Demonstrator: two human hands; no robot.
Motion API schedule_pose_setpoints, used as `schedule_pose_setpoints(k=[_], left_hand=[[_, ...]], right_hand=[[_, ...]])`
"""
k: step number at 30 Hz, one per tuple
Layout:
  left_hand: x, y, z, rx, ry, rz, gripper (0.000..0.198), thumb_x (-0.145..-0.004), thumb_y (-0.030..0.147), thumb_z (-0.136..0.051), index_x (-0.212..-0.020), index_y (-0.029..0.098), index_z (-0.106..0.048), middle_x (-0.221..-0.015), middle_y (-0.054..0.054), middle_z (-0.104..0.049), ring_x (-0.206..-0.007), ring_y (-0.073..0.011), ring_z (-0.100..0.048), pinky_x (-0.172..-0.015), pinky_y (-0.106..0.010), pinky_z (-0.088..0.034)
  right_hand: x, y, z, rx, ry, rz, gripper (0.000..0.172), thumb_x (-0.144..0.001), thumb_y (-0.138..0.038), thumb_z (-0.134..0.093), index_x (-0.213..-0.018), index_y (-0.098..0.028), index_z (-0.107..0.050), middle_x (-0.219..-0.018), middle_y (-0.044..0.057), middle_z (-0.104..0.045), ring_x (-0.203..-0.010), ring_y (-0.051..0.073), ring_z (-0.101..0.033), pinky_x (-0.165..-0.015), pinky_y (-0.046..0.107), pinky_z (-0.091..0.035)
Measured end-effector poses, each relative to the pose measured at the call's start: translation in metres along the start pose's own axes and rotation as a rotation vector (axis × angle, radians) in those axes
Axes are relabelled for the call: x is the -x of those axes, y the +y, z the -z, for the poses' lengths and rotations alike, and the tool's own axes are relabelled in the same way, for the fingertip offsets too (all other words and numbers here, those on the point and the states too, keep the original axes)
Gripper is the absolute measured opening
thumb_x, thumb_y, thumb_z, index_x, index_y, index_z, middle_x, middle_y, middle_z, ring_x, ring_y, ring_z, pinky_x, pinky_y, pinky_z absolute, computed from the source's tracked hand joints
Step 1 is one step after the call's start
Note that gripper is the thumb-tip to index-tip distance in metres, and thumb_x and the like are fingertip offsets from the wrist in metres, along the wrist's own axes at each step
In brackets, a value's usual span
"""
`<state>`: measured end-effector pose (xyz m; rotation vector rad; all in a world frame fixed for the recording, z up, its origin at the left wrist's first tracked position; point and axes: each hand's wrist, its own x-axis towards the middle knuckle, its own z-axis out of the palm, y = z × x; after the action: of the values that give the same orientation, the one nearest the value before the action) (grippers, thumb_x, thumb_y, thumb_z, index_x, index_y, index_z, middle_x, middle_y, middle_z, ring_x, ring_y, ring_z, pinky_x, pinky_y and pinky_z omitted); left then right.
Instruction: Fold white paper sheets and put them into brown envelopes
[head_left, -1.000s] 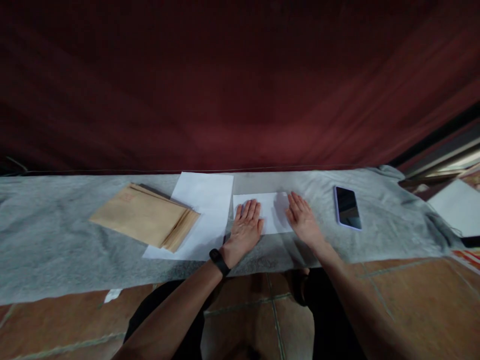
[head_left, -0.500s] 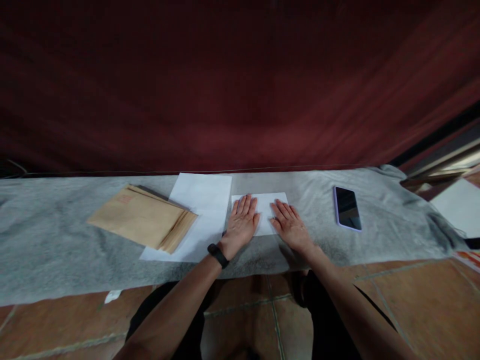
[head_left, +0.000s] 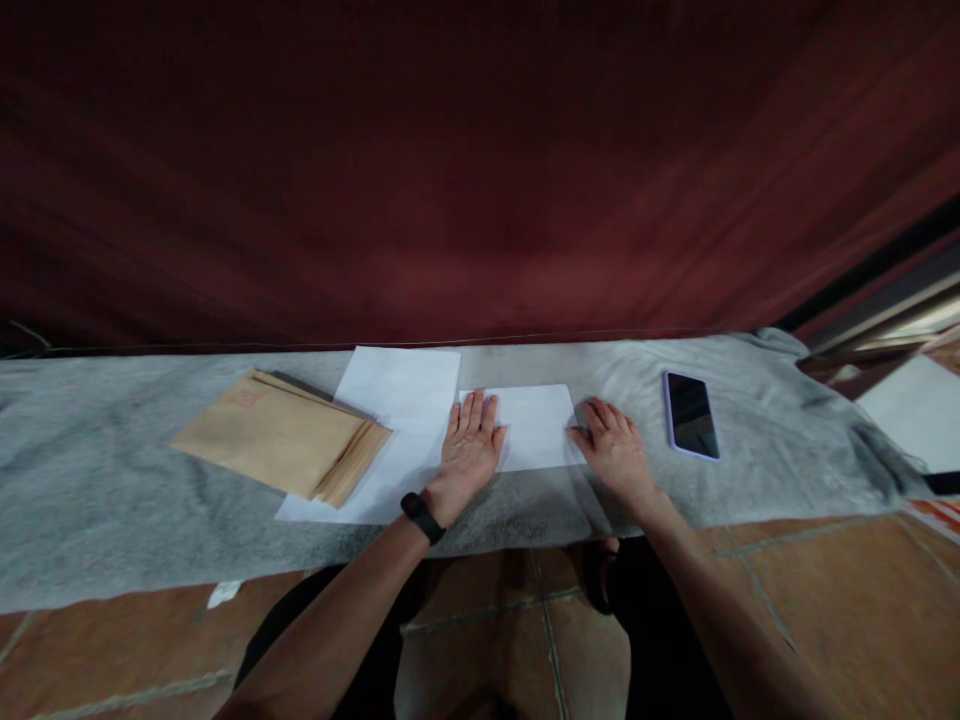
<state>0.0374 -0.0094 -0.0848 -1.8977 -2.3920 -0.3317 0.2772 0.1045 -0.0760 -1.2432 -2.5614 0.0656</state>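
Left hand: Palm down, fingers straight, the left hand (head_left: 471, 445) rests across the left end of the paper (head_left: 534, 430), gripping nothing; a black band (head_left: 422, 517) circles the wrist.
Right hand: Fingers loosely bent and grasping nothing, the right hand (head_left: 616, 455) sits at the paper's right edge; whether the thumb touches it is unclear.
Pressing: Judged from the pose, flattening works best with the left palm as anchor and the right sweeping outward, light and even; the cloth (head_left: 112, 500) beneath looks soft and may give, so a hard push could crease or skew the paper.
Paper: White and flat, it lies between the hands, its middle uncovered.
Envelopes: Left of the hands, a brown stack (head_left: 270, 430) lies partly over a larger white sheet (head_left: 405, 385).
Phone: Screen up, the phone (head_left: 691, 415) lies right of the right hand, apart from it.
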Motion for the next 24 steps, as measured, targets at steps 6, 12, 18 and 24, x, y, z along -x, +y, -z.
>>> schedule_pose_setpoints(k=[6,12,18,24], left_hand=[[0.0,0.003,0.001,-0.011,-0.03,0.014,0.06,-0.103,0.038,-0.035,-0.157,0.012,-0.032,-0.165,-0.015,-0.028,-0.154,-0.0285,-0.024,-0.125,-0.05,-0.023],[0.0,0.009,0.008,-0.047,-0.045,0.006,0.058,-0.104,0.038,-0.033,-0.155,0.009,-0.037,-0.163,-0.017,-0.032,-0.153,-0.0317,-0.027,-0.124,-0.052,-0.023],[-0.001,0.013,0.014,-0.06,-0.067,-0.017,0.058,-0.104,0.035,-0.031,-0.153,0.005,-0.038,-0.161,-0.019,-0.036,-0.152,-0.0321,-0.028,-0.124,-0.054,-0.022],[0.0,0.016,0.014,-0.046,-0.084,-0.03,0.057,-0.103,0.03,-0.033,-0.155,0.007,-0.036,-0.162,-0.018,-0.034,-0.153,-0.0304,-0.026,-0.125,-0.055,-0.02]], right_hand=[[-0.004,-0.001,0.003,-0.245,-0.072,-0.179,0.04,-0.097,-0.037,-0.051,-0.13,-0.017,-0.063,-0.11,0.012,-0.071,-0.094,0.025,-0.069,-0.086,0.037,-0.055],[-0.006,-0.001,0.0,-0.436,-0.134,-0.313,0.034,-0.091,-0.035,-0.058,-0.119,-0.018,-0.068,-0.088,0.007,-0.076,-0.082,0.023,-0.072,-0.076,0.035,-0.055],[-0.008,-0.001,0.005,-0.512,-0.15,-0.301,0.023,-0.086,-0.037,-0.059,-0.099,-0.021,-0.071,-0.086,0.004,-0.075,-0.08,0.022,-0.071,-0.075,0.033,-0.054],[-0.009,0.002,-0.001,-0.571,-0.079,-0.345,0.03,-0.08,-0.046,-0.062,-0.095,-0.02,-0.066,-0.087,0.005,-0.073,-0.082,0.022,-0.068,-0.077,0.035,-0.053]])
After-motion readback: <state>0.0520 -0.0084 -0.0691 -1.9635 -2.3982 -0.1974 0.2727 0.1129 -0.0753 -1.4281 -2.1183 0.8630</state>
